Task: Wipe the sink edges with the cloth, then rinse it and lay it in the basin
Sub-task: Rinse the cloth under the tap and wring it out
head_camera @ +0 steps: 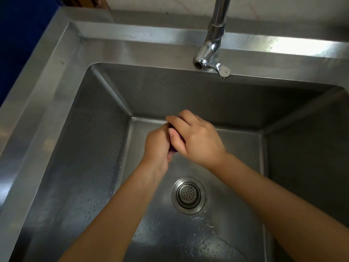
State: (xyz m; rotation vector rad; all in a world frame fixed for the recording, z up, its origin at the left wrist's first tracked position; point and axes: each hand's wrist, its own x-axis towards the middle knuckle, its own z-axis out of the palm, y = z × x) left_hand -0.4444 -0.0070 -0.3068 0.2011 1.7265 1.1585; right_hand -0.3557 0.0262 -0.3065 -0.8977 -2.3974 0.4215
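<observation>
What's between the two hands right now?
Head view: a bunched purple cloth, gripped by both left hand and right hand, above the basin floor.

I see a purple cloth (pixel 172 149), dull grey steel sink (pixel 56 114), shiny chrome tap (pixel 215 40), strainer (pixel 188 193) dotted with small holes, deep blue surface (pixel 22 31) at far left.

Pale veined wall (pixel 151 2) at back, dark blue surface (pixel 18 35) at left, bright glare (pixel 302 46) upper right
</observation>
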